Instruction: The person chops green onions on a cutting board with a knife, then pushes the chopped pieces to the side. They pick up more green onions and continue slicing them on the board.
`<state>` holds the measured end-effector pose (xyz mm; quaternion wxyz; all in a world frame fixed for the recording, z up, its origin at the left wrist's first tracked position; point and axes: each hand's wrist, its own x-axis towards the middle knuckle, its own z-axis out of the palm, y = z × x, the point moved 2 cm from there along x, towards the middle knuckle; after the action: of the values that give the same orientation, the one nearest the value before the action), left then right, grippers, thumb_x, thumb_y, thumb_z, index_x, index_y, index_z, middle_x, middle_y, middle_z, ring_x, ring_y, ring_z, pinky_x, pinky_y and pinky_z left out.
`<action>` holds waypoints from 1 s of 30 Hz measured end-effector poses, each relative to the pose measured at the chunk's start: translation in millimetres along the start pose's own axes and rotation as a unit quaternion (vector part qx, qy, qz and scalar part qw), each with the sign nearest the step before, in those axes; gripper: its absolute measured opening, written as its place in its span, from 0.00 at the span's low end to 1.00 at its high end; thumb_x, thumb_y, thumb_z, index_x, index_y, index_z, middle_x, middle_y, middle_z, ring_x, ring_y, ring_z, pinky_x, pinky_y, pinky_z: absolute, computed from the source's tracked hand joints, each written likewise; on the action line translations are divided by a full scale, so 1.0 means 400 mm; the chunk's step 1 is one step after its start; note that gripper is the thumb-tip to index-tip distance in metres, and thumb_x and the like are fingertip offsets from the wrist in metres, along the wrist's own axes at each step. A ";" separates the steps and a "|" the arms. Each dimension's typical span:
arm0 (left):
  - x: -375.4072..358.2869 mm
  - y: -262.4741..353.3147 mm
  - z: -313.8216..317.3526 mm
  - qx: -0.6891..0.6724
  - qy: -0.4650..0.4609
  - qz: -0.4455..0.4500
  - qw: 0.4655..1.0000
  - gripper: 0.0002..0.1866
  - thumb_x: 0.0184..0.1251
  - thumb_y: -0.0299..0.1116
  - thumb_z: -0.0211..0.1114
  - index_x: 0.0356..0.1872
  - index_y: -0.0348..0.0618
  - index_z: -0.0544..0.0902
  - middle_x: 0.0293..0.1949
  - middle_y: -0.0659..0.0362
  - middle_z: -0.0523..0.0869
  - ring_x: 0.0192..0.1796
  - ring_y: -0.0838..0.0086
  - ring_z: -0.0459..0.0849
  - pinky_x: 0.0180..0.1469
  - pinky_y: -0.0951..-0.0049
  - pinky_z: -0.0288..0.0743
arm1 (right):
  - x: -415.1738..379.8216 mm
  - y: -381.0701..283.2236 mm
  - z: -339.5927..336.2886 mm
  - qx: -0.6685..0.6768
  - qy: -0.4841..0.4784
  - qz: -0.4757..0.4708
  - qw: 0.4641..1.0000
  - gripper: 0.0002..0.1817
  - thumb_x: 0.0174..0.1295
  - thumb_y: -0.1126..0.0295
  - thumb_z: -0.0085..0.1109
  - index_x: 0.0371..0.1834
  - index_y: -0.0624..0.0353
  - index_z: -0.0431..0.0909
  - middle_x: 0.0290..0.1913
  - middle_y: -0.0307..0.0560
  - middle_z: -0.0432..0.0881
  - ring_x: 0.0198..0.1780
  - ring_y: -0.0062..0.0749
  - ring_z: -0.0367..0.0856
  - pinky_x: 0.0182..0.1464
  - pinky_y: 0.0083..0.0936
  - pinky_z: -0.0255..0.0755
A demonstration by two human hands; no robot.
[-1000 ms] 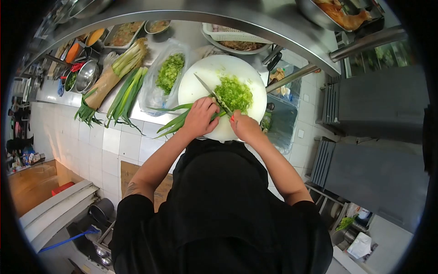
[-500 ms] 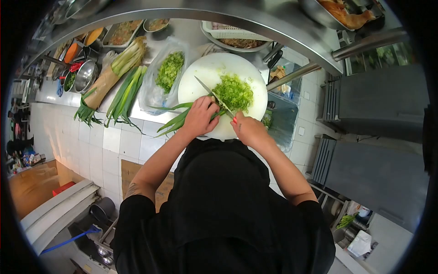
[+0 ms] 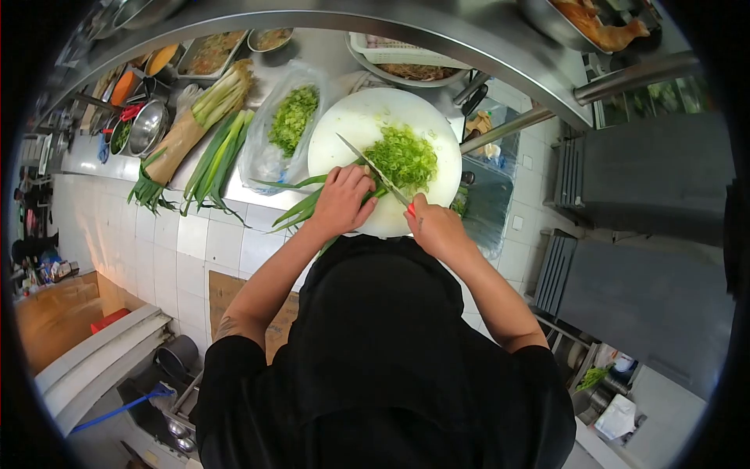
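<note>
On a round white cutting board [image 3: 344,117] lies a heap of sliced green onion [image 3: 402,159]. My left hand [image 3: 344,199] is closed over a bunch of green onions [image 3: 301,209], pressing them to the board; their leafy ends stick out to the left past the rim. In my right hand [image 3: 433,223] is the red handle of a kitchen knife [image 3: 380,178]. Its blade slants up and left, between my left fingertips and the sliced heap. The cut ends under my left fingers are partly hidden.
Left of the board lie a clear plastic bag [image 3: 254,160] of chopped greens, loose green onions [image 3: 215,168] and a paper-wrapped bunch [image 3: 183,137]. Metal bowls [image 3: 147,129] stand farther left. A steel shelf edge [image 3: 312,22] crosses above. A white basket [image 3: 410,53] sits behind the board.
The knife handle and my right hand have shifted slightly right and down relative to the board. My left hand keeps its hold on the green onions. The whole view has shifted a little.
</note>
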<state>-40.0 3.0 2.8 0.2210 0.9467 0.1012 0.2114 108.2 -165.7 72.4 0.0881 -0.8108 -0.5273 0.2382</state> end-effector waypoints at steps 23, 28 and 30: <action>-0.009 -0.006 0.005 -0.029 0.032 -0.015 0.999 0.13 0.63 0.35 0.72 0.45 0.45 0.80 0.52 0.51 0.79 0.60 0.50 0.78 0.65 0.54 0.70 | 0.045 -0.009 0.036 -0.008 -0.037 0.014 0.999 0.15 0.78 0.59 0.55 0.48 0.63 0.73 0.31 0.63 0.88 0.38 0.63 0.89 0.42 0.57 0.81; -0.015 -0.008 0.008 -0.025 0.032 -0.018 0.999 0.14 0.63 0.36 0.72 0.44 0.45 0.79 0.50 0.51 0.79 0.60 0.52 0.78 0.65 0.54 0.69 | 0.093 0.009 0.063 -0.009 0.002 -0.011 1.000 0.14 0.78 0.61 0.56 0.47 0.64 0.73 0.31 0.64 0.87 0.38 0.65 0.89 0.42 0.58 0.80; -0.011 -0.012 0.008 -0.022 0.028 -0.020 0.999 0.13 0.63 0.37 0.71 0.43 0.45 0.79 0.50 0.51 0.79 0.61 0.53 0.78 0.66 0.54 0.69 | 0.052 -0.025 0.009 -0.004 -0.014 -0.004 1.000 0.14 0.78 0.61 0.56 0.47 0.64 0.73 0.31 0.64 0.88 0.38 0.64 0.89 0.42 0.58 0.80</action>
<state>-43.0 4.7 -3.8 0.2436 0.9330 0.1216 0.2353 105.2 -143.3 67.3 0.0784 -0.8057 -0.5324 0.2473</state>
